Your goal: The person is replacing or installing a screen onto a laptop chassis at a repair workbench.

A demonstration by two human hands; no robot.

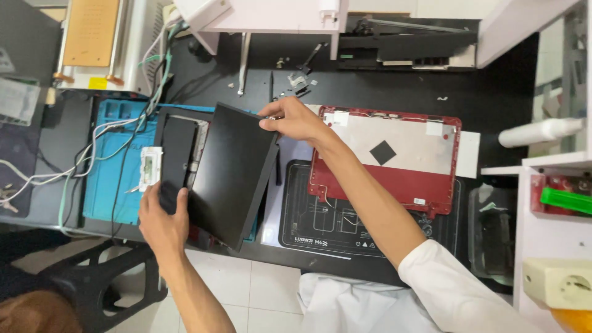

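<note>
The thin, flat black rectangular display panel point(231, 172) is tilted up off the table point(493, 98), just left of the red plastic laptop lid point(394, 179). The left hand point(163, 222) pinches its lower left edge; the right hand point(295, 120) grips the top corner. It looks light, stiff and breakable, best held by the edges.

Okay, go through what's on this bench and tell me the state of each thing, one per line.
Black screen panel: lifted, tilted, held at two edges.
Left hand: gripping the panel's lower left edge.
Right hand: pinching the panel's top corner.
Red laptop lid: lying open side up, panel out, silver lining exposed.
Blue mat: flat, partly covered.
White bottle: lying on its side.
</note>
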